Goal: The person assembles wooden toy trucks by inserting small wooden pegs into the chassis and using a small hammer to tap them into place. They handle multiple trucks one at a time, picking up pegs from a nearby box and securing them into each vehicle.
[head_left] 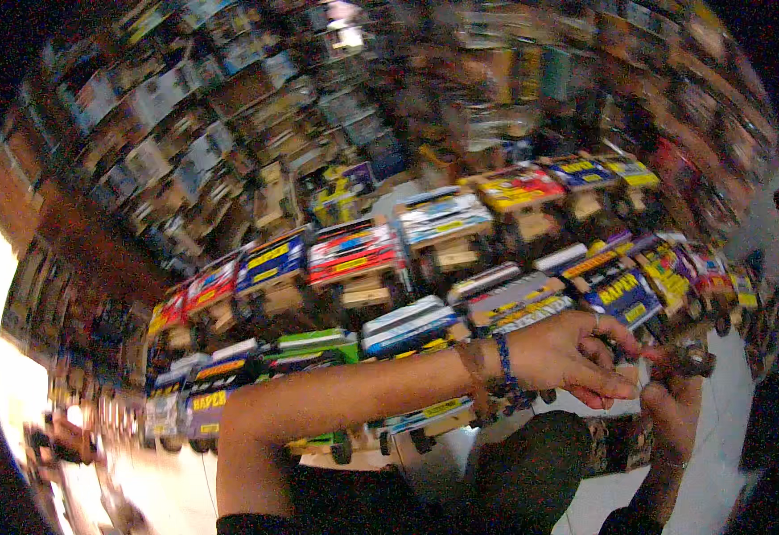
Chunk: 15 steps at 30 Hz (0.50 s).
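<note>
Both hands meet at about four o'clock in the view, and between them sits a small dark toy car [691,360] with knobbly wheels. The left hand [577,352] reaches across from the lower left, its fingers [605,385] curled together with the tips pinching at the car's near end — a grip closed on the car. The right hand [670,406] comes up from six o'clock beneath it, fingers folded around the car's underside, so its grip is clamped on the same toy. The left wrist carries a blue beaded bracelet [504,358] and a brown band [476,367]; the right wrist, a patterned cuff [626,443]. Below the hands, at six o'clock, lies the person's dark lap [523,473]. Outward, toward twelve o'clock, rows of toy trucks [354,252] with bright printed sides — red, blue, yellow, white — stand side by side on a pale floor [719,446]. More trucks line up at nine o'clock, one green [318,341]. Beyond them, the far background is a blurred wall of crowded shelves [229,98].
</note>
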Available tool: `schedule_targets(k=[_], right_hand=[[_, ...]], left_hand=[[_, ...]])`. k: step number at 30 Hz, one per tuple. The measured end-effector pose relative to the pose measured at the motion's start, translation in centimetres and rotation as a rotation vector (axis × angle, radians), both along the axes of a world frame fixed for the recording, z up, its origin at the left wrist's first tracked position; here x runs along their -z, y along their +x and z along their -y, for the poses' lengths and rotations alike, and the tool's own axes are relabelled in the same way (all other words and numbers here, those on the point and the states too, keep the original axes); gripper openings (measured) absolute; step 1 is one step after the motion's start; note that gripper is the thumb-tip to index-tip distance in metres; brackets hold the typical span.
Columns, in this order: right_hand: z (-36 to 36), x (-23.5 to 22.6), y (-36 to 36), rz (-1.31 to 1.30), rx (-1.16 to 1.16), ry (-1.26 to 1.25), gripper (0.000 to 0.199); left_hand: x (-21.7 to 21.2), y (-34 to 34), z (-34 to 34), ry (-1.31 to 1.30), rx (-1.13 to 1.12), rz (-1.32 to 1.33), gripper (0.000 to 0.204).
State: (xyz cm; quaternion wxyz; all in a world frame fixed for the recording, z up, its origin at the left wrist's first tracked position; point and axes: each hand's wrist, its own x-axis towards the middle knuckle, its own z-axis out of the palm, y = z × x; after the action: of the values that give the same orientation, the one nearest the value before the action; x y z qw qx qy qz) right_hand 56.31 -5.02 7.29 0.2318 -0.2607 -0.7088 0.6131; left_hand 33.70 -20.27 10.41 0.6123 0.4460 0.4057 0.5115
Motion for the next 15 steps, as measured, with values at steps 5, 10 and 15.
schedule_targets(k=[5, 10, 15], right_hand=[[-5.3, 1.8, 0.8, -0.287, 0.548, -0.212, 0.056], [-5.1, 7.3, 1.3, -0.009, 0.464, 0.467, 0.058], [-3.3, 10.1, 0.6, -0.102, 0.682, 0.099, 0.06]], left_hand=[[-0.1, -9.1, 5.6, 0.17, -0.4, -0.288, 0.039], [1.3, -22.4, 14.9, -0.038, -0.956, -0.342, 0.036], [3.8, -29.1, 20.9, -0.354, -1.128, -0.586, 0.031]])
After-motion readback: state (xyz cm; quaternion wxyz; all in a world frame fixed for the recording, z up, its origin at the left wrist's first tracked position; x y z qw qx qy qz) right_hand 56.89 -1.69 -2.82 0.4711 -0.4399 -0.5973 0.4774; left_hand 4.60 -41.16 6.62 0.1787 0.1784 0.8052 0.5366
